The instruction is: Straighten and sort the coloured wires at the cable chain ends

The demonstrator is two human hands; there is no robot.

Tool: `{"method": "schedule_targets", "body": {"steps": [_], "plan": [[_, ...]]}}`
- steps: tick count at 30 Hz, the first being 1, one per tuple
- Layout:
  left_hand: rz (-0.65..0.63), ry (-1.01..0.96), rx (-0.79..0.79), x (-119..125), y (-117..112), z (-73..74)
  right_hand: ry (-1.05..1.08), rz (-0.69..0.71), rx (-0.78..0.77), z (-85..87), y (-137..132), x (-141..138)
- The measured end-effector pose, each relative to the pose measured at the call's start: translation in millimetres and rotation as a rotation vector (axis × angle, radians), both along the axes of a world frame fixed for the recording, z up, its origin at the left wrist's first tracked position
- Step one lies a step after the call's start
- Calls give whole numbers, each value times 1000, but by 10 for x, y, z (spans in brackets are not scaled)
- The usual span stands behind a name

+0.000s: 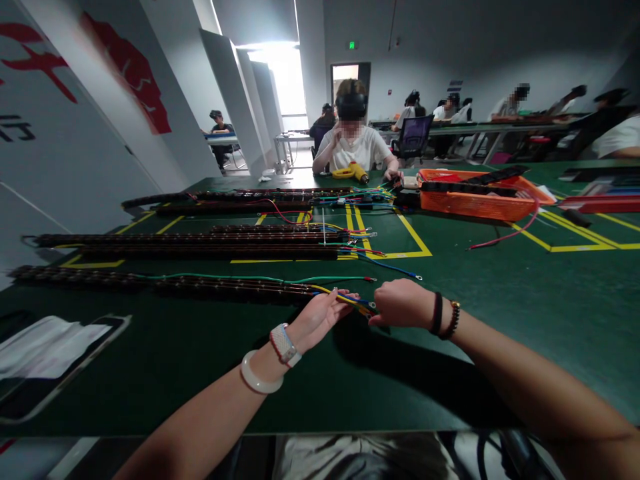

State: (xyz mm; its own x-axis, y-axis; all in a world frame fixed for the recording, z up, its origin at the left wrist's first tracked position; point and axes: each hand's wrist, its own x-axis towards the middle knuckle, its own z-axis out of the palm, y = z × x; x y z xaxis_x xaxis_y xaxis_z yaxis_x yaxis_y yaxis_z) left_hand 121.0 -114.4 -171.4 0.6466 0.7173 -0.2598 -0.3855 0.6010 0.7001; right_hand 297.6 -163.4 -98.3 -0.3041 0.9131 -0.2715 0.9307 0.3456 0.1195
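Observation:
A long dark cable chain [235, 285] lies across the near side of the table, with wires coming out of its right end. My left hand [327, 313] has its fingers closed round the yellow and blue wires [356, 301], whose ends carry metal ring lugs. Just to the right, my right hand [405, 303] is in a fist, its fingertips pinching at the end of a wire; the fingers hide most of it. A green wire [330, 278] with a red-sleeved end rests along the chain, beyond my left hand.
More cable chains [200, 241] with loose wire ends lie farther back on the green table [480, 380]. An orange basket [470, 203] holds dark chain pieces. A yellow heat gun [357, 172] lies before a seated person [353, 143]. Papers [50, 343] rest at left.

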Motion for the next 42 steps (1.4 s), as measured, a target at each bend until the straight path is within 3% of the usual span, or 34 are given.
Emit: {"method": "schedule_targets", "body": {"steps": [6,10,14,17,21,26,37,42], "plan": [[-9,-31,22,-15,23,-56,-13,4,34,-115,-49,-142],[-5,33,39,-13,9,-38,7,1,69,51,-95,-99],[-23,20,30,-3,-16,17,18,-85,207,207,-36,36],[-1,-10,3,-1,-14,26,5,-148,228,134,134,154],[15,6,-36,-13,3,12,-7,-227,143,-123,383,224],[17,27,-30,-25,9,7,9,-304,158,-290,482,173],[18,51,-55,-18,-13,62,17,-257,105,-291,452,250],[-6,18,-34,-23,10,13,9,-251,113,-136,368,197]]}}
